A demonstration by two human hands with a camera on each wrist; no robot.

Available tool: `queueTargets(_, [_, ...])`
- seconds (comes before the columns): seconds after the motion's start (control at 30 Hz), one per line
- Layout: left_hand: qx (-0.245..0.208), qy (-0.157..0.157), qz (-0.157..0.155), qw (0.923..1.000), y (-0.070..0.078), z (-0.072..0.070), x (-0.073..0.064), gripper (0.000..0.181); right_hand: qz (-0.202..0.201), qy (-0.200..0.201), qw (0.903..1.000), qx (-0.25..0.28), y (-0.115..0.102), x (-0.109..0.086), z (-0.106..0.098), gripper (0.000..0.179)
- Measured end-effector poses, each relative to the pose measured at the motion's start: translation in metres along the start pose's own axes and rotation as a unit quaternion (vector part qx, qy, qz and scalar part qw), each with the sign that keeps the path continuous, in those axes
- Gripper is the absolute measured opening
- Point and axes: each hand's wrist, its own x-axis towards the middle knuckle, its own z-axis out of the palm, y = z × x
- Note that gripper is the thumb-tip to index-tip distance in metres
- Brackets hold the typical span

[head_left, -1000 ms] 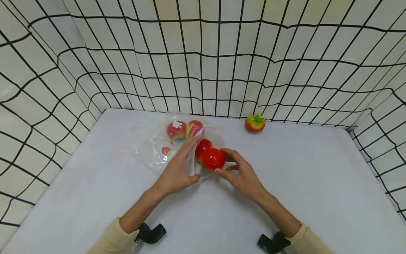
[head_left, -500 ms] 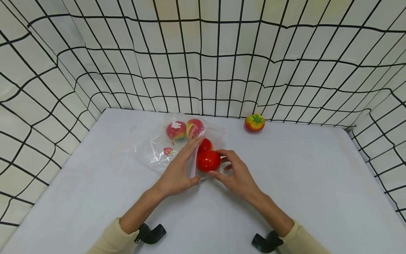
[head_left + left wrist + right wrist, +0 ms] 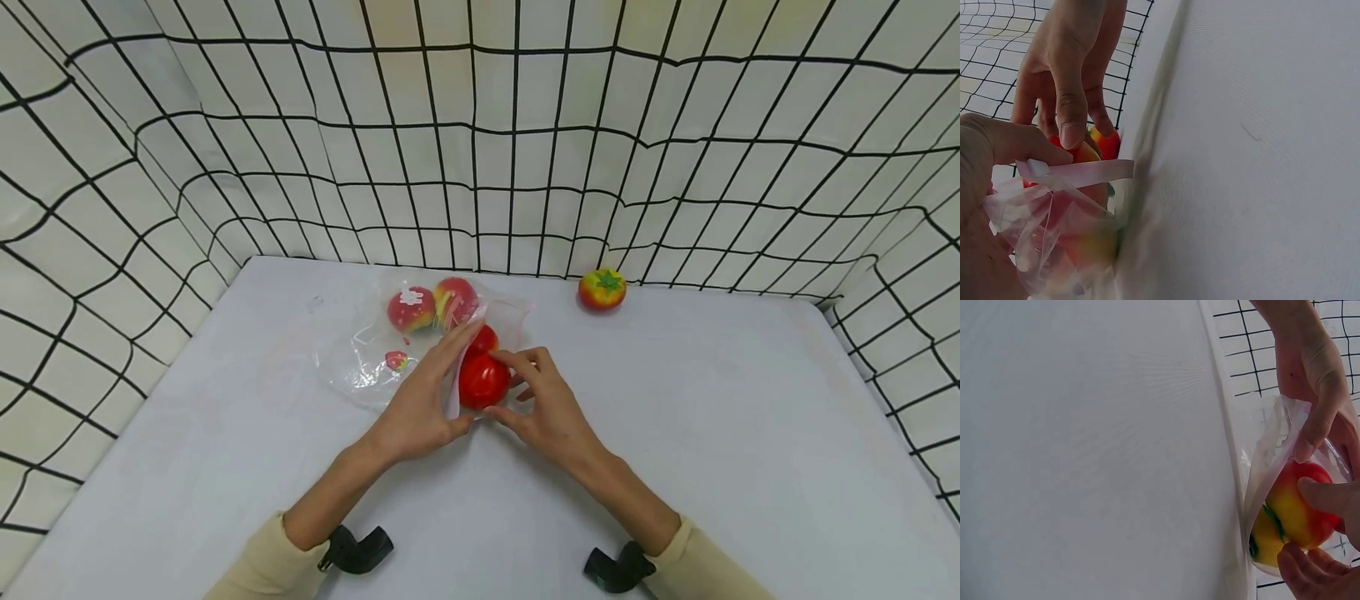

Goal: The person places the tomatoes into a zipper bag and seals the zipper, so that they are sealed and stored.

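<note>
A clear plastic zip bag [image 3: 358, 371] lies left of centre on the table, with two red and yellow toy fruits [image 3: 411, 310] visible through its film. My left hand [image 3: 420, 408] holds the bag's mouth apart, thumb at the near end of the rim. A shiny red toy tomato [image 3: 482, 385] with a yellow underside sits at that mouth. My right hand [image 3: 558, 421] grips it between thumb and fingers. Behind it another red fruit [image 3: 486, 337] shows in the opening. In the right wrist view, green leaves mark the gripped tomato's [image 3: 1300, 506] yellow side.
One more red and yellow toy fruit [image 3: 602, 290] with a green leafy top stands at the table's back edge. Black netting [image 3: 517, 158] over white walls surrounds the white table [image 3: 720, 417] at the back and sides.
My right hand has moved left with the tomato, bringing it into the bag's mouth. The left hand stays at the rim, and the fruits inside the bag have shifted slightly left.
</note>
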Motion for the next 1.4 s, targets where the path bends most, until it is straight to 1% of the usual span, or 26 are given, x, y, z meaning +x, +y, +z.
queueTargets(0.2, [0.003, -0.002, 0.003, 1.0000, 0.000, 0.000, 0.000, 0.114, -0.024, -0.008, 0.9991, 0.033, 0.000, 0.001, 0.002, 0.075])
queueTargets(0.5, [-0.004, -0.004, 0.007, 1.0000, 0.000, -0.003, -0.001, 0.119, -0.048, -0.008, 0.9967, 0.065, -0.001, 0.007, 0.005, 0.073])
queueTargets(0.7, [0.005, -0.001, 0.002, 1.0000, 0.000, -0.005, -0.001, 0.119, -0.035, -0.006, 0.9968, 0.072, -0.004, 0.010, 0.008, 0.071])
queueTargets(0.83, [0.008, -0.002, 0.008, 0.9999, 0.000, -0.007, 0.001, 0.119, -0.019, -0.007, 0.9969, 0.076, -0.005, 0.012, 0.008, 0.071])
queueTargets(0.97, [0.012, -0.011, 0.017, 0.9997, 0.000, -0.008, 0.001, 0.121, 0.000, -0.004, 0.9967, 0.081, -0.005, 0.011, 0.006, 0.071])
queueTargets(1.17, [0.023, -0.027, 0.022, 0.9991, -0.003, -0.007, -0.001, 0.126, 0.010, 0.007, 0.9964, 0.084, -0.004, 0.010, 0.004, 0.070])
queueTargets(1.3, [0.027, -0.023, 0.011, 0.9993, -0.003, -0.006, -0.005, 0.132, 0.017, 0.012, 0.9962, 0.084, -0.003, 0.011, 0.005, 0.071])
queueTargets(1.4, [0.026, -0.018, -0.009, 0.9995, -0.003, -0.007, -0.007, 0.130, 0.020, 0.017, 0.9963, 0.082, -0.003, 0.011, 0.006, 0.072])
